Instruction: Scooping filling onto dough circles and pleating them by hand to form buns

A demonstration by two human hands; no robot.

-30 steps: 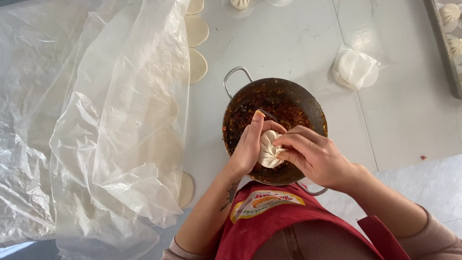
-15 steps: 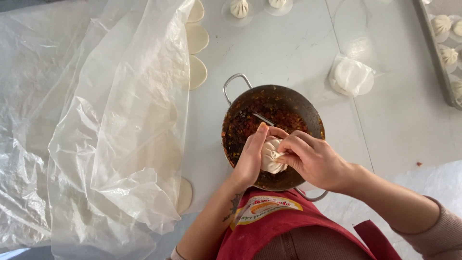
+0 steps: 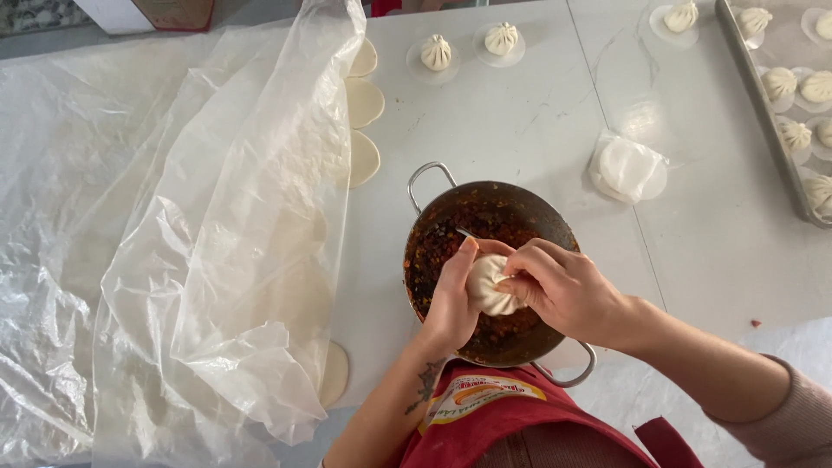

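1. Two hands meet over a round metal pot (image 3: pixel 555 227) with loop handles. It holds dark, crumbly, reddish-brown filling (image 3: pixel 442 251), coarse and oily-looking.
2. Between the hands sits a dumpling (image 3: pixel 490 286): pale, smooth, soft dough, roundish. Its gathered side faces up toward the right fingers. No clear long axis; it is close to a ball.
3. Left hand (image 3: pixel 452 303) is cupped under and around the dumpling's left side, fingers curled, thumb up along it. Half closed, gripping the dough.
4. Right hand (image 3: pixel 559 290) is pinched on the dumpling's top right edge, fingertips together on the dough. Both hands touch the dumpling and each other.
5. A thin metal utensil (image 3: pixel 466 232) pokes out of the filling just behind the left thumb; its end is hidden.
6. Crinkled clear plastic sheet (image 3: pixel 217 260) covers flat round dough wrappers (image 3: pixel 364 102) at left, glossy and wrinkled.
7. Finished pleated dumplings (image 3: pixel 436 52) sit on small round discs at the far edge of the white table (image 3: pixel 520 130); more fill a metal tray (image 3: pixel 763 104) at right.
8. A stack of thin white discs (image 3: pixel 627 166) lies right of the pot, apart from it.
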